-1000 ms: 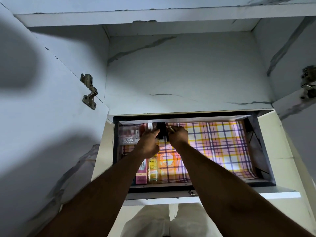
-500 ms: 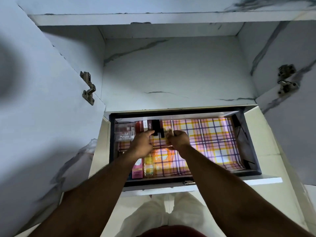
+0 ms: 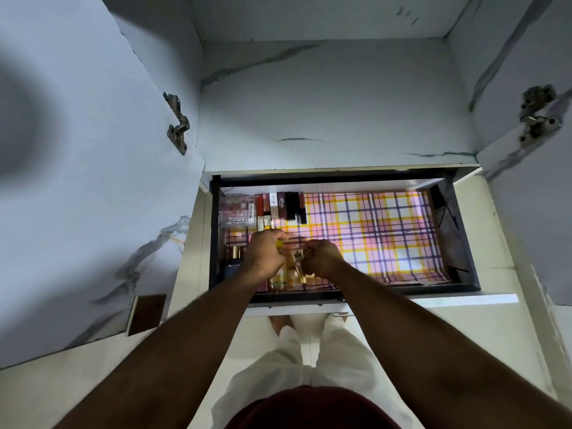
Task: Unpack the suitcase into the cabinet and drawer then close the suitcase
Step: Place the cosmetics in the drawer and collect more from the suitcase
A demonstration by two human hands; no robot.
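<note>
Cabinet (image 3: 325,97) open above; drawer (image 3: 458,239) pulled out, checked liner (image 3: 371,236) mostly bare. Suitcase not in view. Cosmetics row (image 3: 281,207) lines the back-left. Left hand (image 3: 266,253) and right hand (image 3: 322,258), fingers curled, pinch small gold bottles (image 3: 295,261). Advise seating them upright beside the row, touching, without toppling neighbours.

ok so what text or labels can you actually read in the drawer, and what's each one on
"BELLA VITA" on the dark blue box at the drawer's near left corner; a smaller line beneath it is too small to read.
White print on the clear packet at the far left: blurred, not readable.
Small dark mark on the gold item between the hands: not readable.
Row of slim boxes at the back: no legible text.
</note>
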